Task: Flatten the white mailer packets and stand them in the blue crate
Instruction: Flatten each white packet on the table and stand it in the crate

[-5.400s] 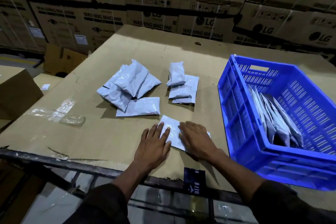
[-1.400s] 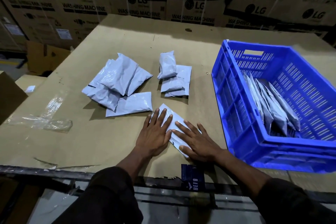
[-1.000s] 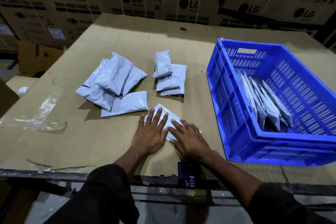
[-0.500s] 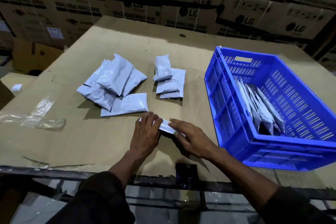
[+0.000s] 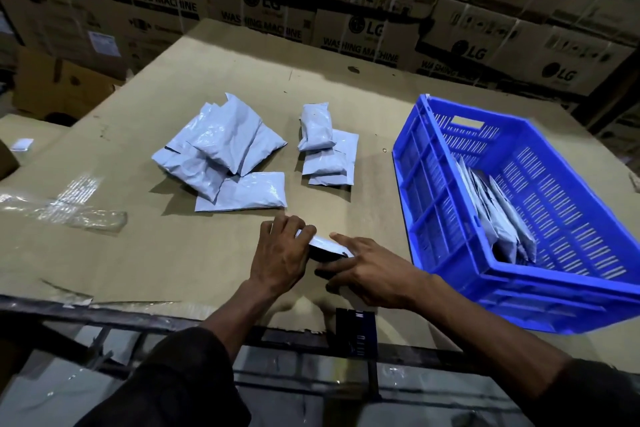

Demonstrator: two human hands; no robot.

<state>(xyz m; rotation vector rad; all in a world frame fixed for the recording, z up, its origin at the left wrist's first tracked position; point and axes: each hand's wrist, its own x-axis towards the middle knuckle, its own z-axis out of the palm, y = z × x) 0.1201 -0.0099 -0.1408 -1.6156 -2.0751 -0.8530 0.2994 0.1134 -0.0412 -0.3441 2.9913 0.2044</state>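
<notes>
Both hands hold one white mailer packet (image 5: 327, 243), lifted on edge just above the cardboard table (image 5: 173, 253) near its front. My left hand (image 5: 282, 253) grips its left end with curled fingers. My right hand (image 5: 367, 270) holds its right end, forefinger along the top edge and thumb beneath. A pile of several white packets (image 5: 221, 152) lies at centre left, and a smaller stack (image 5: 327, 149) lies to its right. The blue crate (image 5: 450, 270) stands on the right with several packets (image 5: 498, 211) standing upright inside.
Stacked washing-machine cartons (image 5: 346, 28) wall off the back. Crumpled clear plastic film (image 5: 69, 211) lies on the table's left part. A metal rail (image 5: 138, 319) runs along the front edge, with a dark tag (image 5: 355, 326) hanging over it.
The hands stopped pressing the packet flat and lifted it off the table onto its edge, with fingers curling round its ends.
</notes>
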